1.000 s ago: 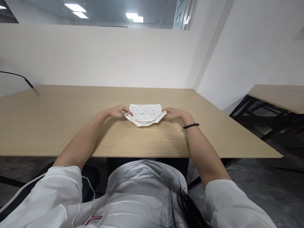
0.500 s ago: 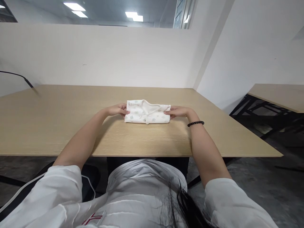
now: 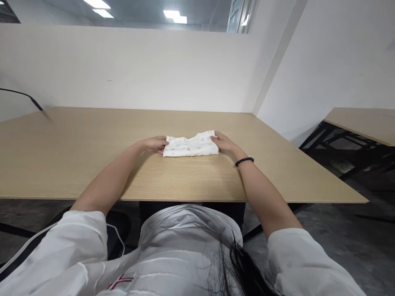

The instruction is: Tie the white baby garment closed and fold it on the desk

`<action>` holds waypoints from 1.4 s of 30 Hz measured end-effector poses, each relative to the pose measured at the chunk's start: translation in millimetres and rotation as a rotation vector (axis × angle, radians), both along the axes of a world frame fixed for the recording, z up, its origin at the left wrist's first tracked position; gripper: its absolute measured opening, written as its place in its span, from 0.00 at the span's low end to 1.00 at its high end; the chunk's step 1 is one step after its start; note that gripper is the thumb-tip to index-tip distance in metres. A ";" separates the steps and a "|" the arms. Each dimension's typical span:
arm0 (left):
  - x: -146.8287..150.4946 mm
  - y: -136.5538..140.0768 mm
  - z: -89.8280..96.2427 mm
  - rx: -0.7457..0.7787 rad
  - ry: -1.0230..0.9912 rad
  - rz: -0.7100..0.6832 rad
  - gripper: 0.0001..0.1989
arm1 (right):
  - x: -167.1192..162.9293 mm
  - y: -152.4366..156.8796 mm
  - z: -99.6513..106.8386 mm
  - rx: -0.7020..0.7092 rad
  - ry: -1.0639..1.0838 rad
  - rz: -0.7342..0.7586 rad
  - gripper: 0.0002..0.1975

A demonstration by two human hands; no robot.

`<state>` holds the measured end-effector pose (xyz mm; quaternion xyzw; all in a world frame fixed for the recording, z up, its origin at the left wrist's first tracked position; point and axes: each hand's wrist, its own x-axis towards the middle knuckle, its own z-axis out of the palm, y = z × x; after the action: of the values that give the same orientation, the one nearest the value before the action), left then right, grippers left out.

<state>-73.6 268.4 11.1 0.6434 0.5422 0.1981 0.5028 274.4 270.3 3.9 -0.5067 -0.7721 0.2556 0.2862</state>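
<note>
A small white garment with a faint printed pattern (image 3: 190, 145) lies folded into a flat oblong on the wooden table (image 3: 182, 181), its neckline dipping along the far edge. At its left end, my left hand (image 3: 157, 144) pinches the fabric between thumb and fingers. My right hand (image 3: 222, 142) grips the upper right corner, thumb on top and the other fingers mostly hidden behind the cloth. That right corner sits a little higher than the left one. A black beaded bracelet circles my right wrist.
A white wall (image 3: 148, 68) with a window above it closes off the table's far side. A thin black cable-like rod (image 3: 36, 103) reaches over the far left corner. Off to the right stands another table (image 3: 364, 121) with a dark frame.
My right hand has shifted slightly left and raised its end of the garment. The garment's far edge has folded lower in the middle and left. My left hand stays nearly in place.
</note>
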 end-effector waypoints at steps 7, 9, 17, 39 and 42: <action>1.5 1.9 -2.2 -0.015 0.015 0.050 0.12 | -10.5 11.5 -14.8 0.069 -0.218 -0.200 0.12; 2.6 3.4 -3.8 0.013 0.045 0.084 0.12 | -11.0 12.3 -16.7 0.067 -0.237 -0.214 0.16; 8.9 6.2 -12.6 0.459 0.435 0.179 0.30 | -14.5 13.2 -24.4 0.062 -0.307 -0.206 0.22; 2.1 27.1 -30.9 0.636 0.453 0.058 0.09 | -13.7 26.6 -27.8 0.162 0.008 -0.160 0.17; 2.0 29.9 -32.3 0.644 0.441 0.080 0.09 | -13.1 24.2 -29.3 0.184 -0.010 -0.154 0.14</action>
<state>-71.6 298.3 -21.3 0.7736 0.5721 0.2346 0.1384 261.2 294.6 -25.4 -0.5372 -0.7525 0.1587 0.3463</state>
